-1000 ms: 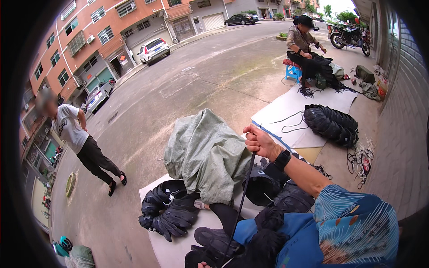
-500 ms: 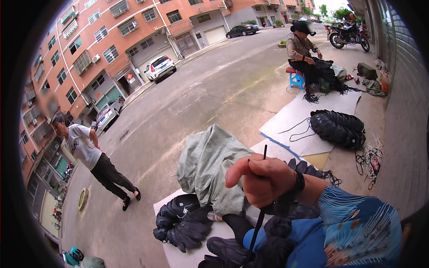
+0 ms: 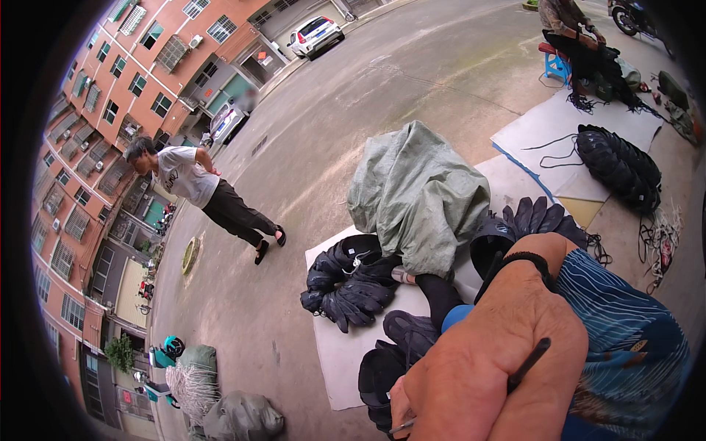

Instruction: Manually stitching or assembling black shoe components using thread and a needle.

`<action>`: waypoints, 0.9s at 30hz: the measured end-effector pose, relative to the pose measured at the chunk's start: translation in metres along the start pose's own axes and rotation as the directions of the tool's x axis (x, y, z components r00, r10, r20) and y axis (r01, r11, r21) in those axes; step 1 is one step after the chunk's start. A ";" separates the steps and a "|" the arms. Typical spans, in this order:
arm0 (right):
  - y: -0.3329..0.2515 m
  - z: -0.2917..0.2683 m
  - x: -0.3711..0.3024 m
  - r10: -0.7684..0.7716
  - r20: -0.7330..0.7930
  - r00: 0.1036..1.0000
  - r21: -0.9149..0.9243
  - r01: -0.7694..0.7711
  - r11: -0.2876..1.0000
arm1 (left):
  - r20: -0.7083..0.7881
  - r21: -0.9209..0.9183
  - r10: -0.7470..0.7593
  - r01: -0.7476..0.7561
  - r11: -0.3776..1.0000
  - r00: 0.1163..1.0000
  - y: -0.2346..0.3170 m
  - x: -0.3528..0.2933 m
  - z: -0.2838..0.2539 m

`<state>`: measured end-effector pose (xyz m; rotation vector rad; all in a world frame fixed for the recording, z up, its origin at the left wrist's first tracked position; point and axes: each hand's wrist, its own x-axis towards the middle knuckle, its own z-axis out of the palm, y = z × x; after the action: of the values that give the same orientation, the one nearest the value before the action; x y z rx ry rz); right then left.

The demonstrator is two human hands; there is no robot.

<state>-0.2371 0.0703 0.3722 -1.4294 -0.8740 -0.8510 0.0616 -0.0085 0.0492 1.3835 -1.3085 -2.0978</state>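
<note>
My right hand (image 3: 500, 353), large at the lower right, is closed with a thin black rod (image 3: 529, 364) jutting out between its fingers; its fingertips fall below the frame. Beside it, at the lower edge, a bit of another finger (image 3: 399, 403) shows near a thin metallic tip (image 3: 402, 426); this may be my left hand, mostly hidden. Dark shoe uppers (image 3: 379, 375) lie against these fingers. A ring-shaped bundle of black shoe uppers (image 3: 349, 283) rests on the pale sheet (image 3: 334, 367) to the left, and more black uppers (image 3: 533, 220) lie behind my wrist.
A grey-green woven sack (image 3: 419, 195) lies ahead. Further right sit another black bundle (image 3: 618, 165), tangled cords (image 3: 662, 242) and a seated person (image 3: 577, 37) on a stool. Someone in a white shirt (image 3: 187, 176) stands at left. Stuffed sacks (image 3: 243, 417) lie at the lower left.
The view has swung left and down. My right hand has dropped from its raised position in front of the sack to the dark uppers near the lower edge, the black rod still in it.
</note>
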 end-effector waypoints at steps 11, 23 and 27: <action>0.003 -0.018 0.018 -0.009 0.131 0.991 0.211 -0.019 0.977 | 0.040 -0.030 -0.116 0.118 0.993 0.992 0.026 -0.011 0.026; 0.074 -0.027 -0.076 0.757 -0.372 0.538 -0.234 -0.843 0.484 | 0.078 -0.030 0.125 -0.123 0.992 0.989 0.019 0.006 0.026; 0.114 -0.031 -0.144 0.901 -0.361 0.240 -0.654 -0.754 -0.061 | 0.067 -0.316 -0.039 0.058 0.947 0.997 0.032 0.002 0.025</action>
<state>-0.2004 0.0328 0.1940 -2.3772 0.5475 0.0473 0.0325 -0.0138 0.0771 1.2328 -0.9102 -2.2764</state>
